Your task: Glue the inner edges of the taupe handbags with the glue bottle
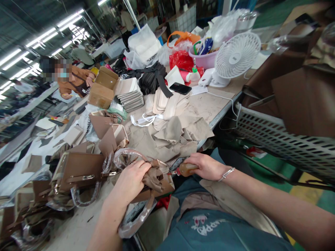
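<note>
My left hand (134, 177) is closed on a brown handbag (164, 183) at the table's near edge, with its fingers over the crumpled fabric lining. One plastic-wrapped handle (136, 223) hangs down toward my lap; another arches up behind the hand. In my right hand (205, 165) is an amber squeeze bottle (187, 169) with a reddish neck, its tip pointing left at the bag's side. Whether the tip touches the bag cannot be made out. Left of my hands, several similar brown handbags (81, 167) lie on the table.
Grey-beige scraps (172, 134), stacked pale panels (129, 93) and a black phone (180, 88) lie beyond. A white fan (238, 55) stands near a purple basin (205, 60). A white crate (285, 146) holding brown material is at right. One co-worker (75, 78) is across the table.
</note>
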The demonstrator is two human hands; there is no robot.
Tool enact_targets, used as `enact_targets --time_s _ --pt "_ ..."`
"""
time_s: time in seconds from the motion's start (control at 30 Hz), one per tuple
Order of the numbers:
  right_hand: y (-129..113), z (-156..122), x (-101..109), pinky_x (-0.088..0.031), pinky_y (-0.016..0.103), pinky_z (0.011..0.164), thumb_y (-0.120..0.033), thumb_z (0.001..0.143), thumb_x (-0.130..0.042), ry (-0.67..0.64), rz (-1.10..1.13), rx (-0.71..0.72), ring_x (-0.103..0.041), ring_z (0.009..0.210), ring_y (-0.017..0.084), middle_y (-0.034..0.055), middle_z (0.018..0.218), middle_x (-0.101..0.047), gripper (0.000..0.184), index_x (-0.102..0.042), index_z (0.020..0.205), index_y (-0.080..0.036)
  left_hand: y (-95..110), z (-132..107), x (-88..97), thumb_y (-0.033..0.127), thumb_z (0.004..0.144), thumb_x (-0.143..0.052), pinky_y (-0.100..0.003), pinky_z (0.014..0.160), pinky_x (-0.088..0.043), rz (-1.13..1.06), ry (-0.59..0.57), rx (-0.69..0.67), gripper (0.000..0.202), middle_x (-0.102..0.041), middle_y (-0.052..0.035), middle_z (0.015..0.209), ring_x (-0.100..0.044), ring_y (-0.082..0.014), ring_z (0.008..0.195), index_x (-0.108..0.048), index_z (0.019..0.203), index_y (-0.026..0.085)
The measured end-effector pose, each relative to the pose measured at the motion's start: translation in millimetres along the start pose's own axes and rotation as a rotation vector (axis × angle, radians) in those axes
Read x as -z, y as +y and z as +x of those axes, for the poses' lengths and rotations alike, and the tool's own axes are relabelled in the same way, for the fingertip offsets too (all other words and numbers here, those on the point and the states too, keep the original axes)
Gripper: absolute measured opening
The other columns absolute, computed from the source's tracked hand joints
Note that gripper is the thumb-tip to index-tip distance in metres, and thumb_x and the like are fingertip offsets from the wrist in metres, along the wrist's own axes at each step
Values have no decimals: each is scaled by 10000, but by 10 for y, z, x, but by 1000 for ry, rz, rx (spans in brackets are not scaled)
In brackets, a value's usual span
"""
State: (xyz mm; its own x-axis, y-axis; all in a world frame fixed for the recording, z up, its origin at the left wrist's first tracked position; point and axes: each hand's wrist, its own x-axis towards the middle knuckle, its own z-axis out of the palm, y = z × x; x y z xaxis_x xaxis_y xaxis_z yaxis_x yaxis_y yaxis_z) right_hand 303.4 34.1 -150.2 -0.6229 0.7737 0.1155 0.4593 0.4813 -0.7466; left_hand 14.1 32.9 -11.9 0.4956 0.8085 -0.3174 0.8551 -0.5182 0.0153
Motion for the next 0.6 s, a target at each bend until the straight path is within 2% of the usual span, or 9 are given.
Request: enact_targets --time_s 0.2,0.33,0.47,0.6 --pt "-11 -58 -74 -488 304 788 -76 794 -585 85 -36 27 -569 881 203 89 928 -599 362 -615 1148 -144 13 -16 7 -1 777 -409 -376 877 -478 -4 0 5 379 -641 -84 1045 -588 -244 1000 -609 1044 178" --pt "-13 -111 -134 -503 312 788 -117 838 -548 138 -1 28 -580 891 208 99 938 -605 330 -604 1162 -155 15 -26 -17 -12 759 -409 -375 892 -472 -5 19 1 391 -642 -94 1057 -586 -242 1003 -612 1041 167" --pt "-10 -127 -157 -512 336 828 -171 842 -597 218 27 -6 -590 927 216 98 982 -624 308 -602 1150 -180 23 -37 -27 -18 753 -404 -377 903 -470 -5 23 -5 389 -646 -100 1061 -582 -248 1021 -615 1025 163" --pt "-22 -122 -164 -504 339 858 -140 813 -627 144 16 -54 -591 947 222 95 985 -626 323 -616 1134 -169 41 -49 -31 -22 740 -406 -380 899 -471 -14 23 10 399 -645 -99 1065 -578 -252 1024 -618 1017 170"
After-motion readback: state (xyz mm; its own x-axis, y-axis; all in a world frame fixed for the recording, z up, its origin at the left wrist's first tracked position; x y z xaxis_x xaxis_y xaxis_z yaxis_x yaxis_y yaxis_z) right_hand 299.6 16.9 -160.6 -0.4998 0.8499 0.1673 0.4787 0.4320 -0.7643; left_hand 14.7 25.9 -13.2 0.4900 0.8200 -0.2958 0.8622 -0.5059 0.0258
